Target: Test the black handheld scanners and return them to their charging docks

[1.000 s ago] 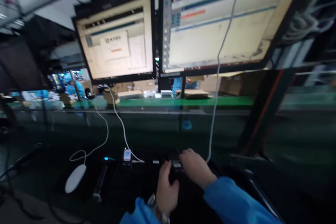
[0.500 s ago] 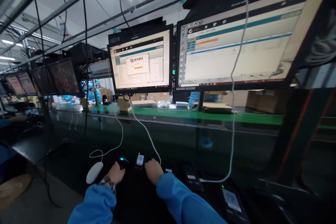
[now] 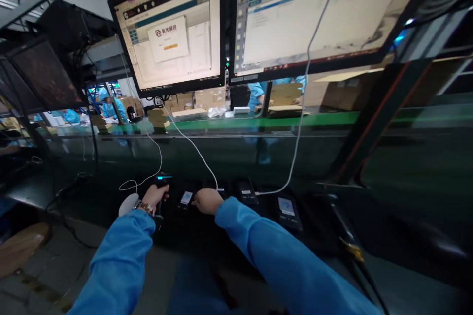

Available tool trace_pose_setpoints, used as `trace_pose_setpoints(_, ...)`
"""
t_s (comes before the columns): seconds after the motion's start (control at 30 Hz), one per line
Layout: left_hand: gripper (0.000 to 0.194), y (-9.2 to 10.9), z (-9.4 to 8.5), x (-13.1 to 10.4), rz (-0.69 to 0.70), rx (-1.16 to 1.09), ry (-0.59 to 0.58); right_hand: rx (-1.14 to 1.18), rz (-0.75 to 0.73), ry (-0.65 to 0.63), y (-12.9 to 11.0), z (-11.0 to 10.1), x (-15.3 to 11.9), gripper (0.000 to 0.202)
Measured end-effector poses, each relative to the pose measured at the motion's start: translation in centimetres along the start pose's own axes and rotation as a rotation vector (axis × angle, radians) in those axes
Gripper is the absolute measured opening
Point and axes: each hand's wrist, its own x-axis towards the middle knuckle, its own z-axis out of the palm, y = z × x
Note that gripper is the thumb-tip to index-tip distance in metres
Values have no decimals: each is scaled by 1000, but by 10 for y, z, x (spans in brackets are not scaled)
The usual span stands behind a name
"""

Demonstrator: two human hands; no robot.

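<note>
Both my arms in blue sleeves reach forward over a dark bench. My left hand (image 3: 154, 196) is wrapped around a black handheld device (image 3: 161, 183) with a cyan light on its top. My right hand (image 3: 207, 201) rests with curled fingers on a small black unit where a white cable (image 3: 192, 143) ends; whether it grips the unit I cannot tell. Between my hands lies a small device with a lit screen (image 3: 185, 198). Further right are two more black devices (image 3: 246, 190), one with a glowing screen (image 3: 286, 206).
A white mouse (image 3: 128, 204) lies left of my left hand. Two lit monitors (image 3: 173, 34) hang above. A green conveyor (image 3: 258, 122) with cardboard boxes runs behind. People in blue work at the far left. A dark slanted post (image 3: 373, 123) stands on the right.
The view has tilted down and shifted since a second ago. My hands moved from a device in the middle to the left; the left hand now holds the cyan-lit device.
</note>
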Motion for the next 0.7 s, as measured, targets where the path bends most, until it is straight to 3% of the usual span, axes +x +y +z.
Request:
trace_pose_setpoints(0.1,12,28,16,-34,-8,-104,-128,-43,17,61,15,-22,-10,14)
trace_pose_setpoints(0.2,16,46,44,-58,-41,-83,-307,-83,25,193,41,-52,-26,19)
trace_pose_setpoints(0.37,13,58,101,-64,0,61,-414,-130,53,354,85,-92,-54,22)
trace_pose_setpoints(0.5,13,63,130,-56,43,156,-420,-154,41,414,98,-98,-68,20)
trace_pose_setpoints(0.7,22,68,136,-53,53,258,-403,-170,-14,453,94,-89,-75,15)
